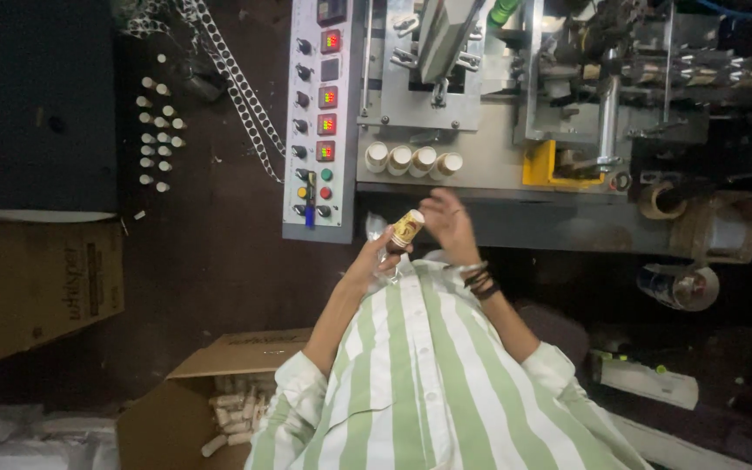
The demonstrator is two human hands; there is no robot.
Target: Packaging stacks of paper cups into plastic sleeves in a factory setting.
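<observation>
Four capped bottles stand in a row on the machine's metal bed, while one labelled bottle sits in two hands. Two cardboard boxes rest on the floor, and five lit displays glow on one control panel.

Overall light: dim room, with dark brown floor and near-black corners.
Brightest zone: the grey machine bench and its control panel, lit from above.
Glow: small red-orange displays on the panel shine on their own.
Shirt: the striped shirt catches fair light and reads clearly.
Shadows: deep under the machine's front edge and on the right side, where objects sink into murk.
Blur: the right hand is slightly smeared; the small bottle is soft.
Edges: wide-angle bending at the frame borders; the cardboard box is grainy.
</observation>
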